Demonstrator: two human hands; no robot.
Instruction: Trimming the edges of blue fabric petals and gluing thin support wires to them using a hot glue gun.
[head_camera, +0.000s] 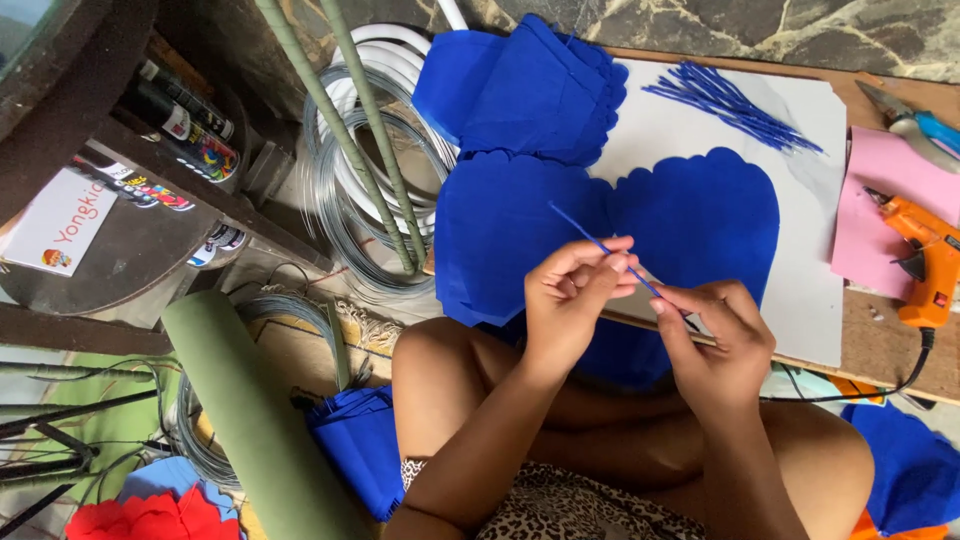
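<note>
- Head view, looking down: bare knees at bottom, leopard-print cloth (570, 510) on the lap.
- Left hand (575, 295) and right hand (715, 340) close together above the lap, not touching each other; both pinch one thin blue strip (600, 245).
- Left fingers closed on the strip's middle, right fingers closed on its lower end; upper end sticks up-left, free.
- Just beyond the hands: big scalloped blue paper sheets (700, 215) lying on a white board (810, 290).
- More folded blue paper (520, 90) at the board's far left edge.
- Bundle of blue strips (735, 105) at the board's far end, well apart from the hands.
- Right side: orange glue gun (925, 265) on pink paper (870, 210); pliers (915, 120) beyond.
- Left side: green paper roll (250, 420), red scalloped paper (150, 515), wire coils (350, 190), two green-wrapped sticks (360, 130) across the coils.
</note>
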